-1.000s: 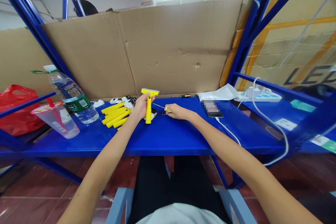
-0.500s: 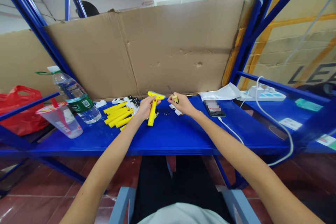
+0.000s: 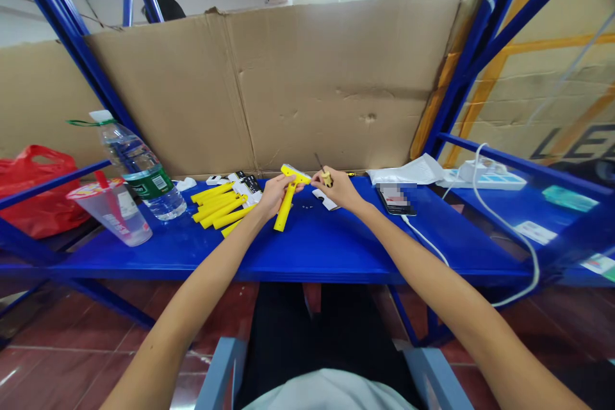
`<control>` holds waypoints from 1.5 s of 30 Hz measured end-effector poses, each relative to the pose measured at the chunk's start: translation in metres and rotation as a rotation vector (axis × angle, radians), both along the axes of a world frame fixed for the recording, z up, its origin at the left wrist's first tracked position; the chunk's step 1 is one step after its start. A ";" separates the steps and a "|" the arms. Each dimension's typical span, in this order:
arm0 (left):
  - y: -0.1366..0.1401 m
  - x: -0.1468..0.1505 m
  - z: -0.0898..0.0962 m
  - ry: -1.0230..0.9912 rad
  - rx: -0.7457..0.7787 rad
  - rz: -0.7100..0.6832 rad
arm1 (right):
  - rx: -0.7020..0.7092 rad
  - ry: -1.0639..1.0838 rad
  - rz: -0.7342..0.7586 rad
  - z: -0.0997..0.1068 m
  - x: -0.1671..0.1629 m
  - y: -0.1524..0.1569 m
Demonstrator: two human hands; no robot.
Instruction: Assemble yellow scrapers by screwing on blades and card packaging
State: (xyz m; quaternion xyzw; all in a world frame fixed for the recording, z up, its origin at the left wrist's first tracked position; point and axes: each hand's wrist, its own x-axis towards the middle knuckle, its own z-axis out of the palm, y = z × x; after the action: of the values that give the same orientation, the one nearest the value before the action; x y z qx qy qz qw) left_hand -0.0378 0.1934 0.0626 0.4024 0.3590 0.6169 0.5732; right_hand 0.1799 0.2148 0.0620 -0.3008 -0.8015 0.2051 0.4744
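Note:
My left hand is closed around a yellow T-shaped scraper, near where its handle meets the wide head. The head tilts down to the right, and the handle points toward me. In my right hand is a screwdriver with a yellowish handle, its thin shaft pointing up and away. The right fingertips are pinched at the right end of the scraper head; whatever small thing may be between them is hidden. Below lie tiny metallic pieces, perhaps screws, and a white card-like piece.
Several yellow handles lie left of my left hand, beside black-and-white packets. Farther left stand a water bottle and a plastic cup. A phone with a white cable and a white bag lie right; cardboard walls the back.
The scraper head has turned, its right end now lower and touching or nearly touching my right fingertips. Before, a small gap lay between them. The view has shifted slightly.

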 end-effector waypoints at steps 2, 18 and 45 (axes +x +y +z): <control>0.004 -0.004 -0.001 -0.022 0.008 0.056 | -0.037 -0.205 0.026 -0.004 0.002 0.005; 0.009 -0.010 -0.001 -0.104 0.045 0.165 | -0.070 -0.548 0.061 -0.027 -0.014 0.009; 0.003 0.001 -0.009 0.050 -0.133 -0.111 | 0.330 -0.292 -0.199 -0.025 -0.012 0.016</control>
State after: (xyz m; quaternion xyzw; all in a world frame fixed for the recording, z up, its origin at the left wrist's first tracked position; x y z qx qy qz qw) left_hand -0.0369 0.1966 0.0537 0.3980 0.3905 0.5489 0.6227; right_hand 0.1677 0.2304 0.0368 -0.3232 -0.8508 -0.0219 0.4138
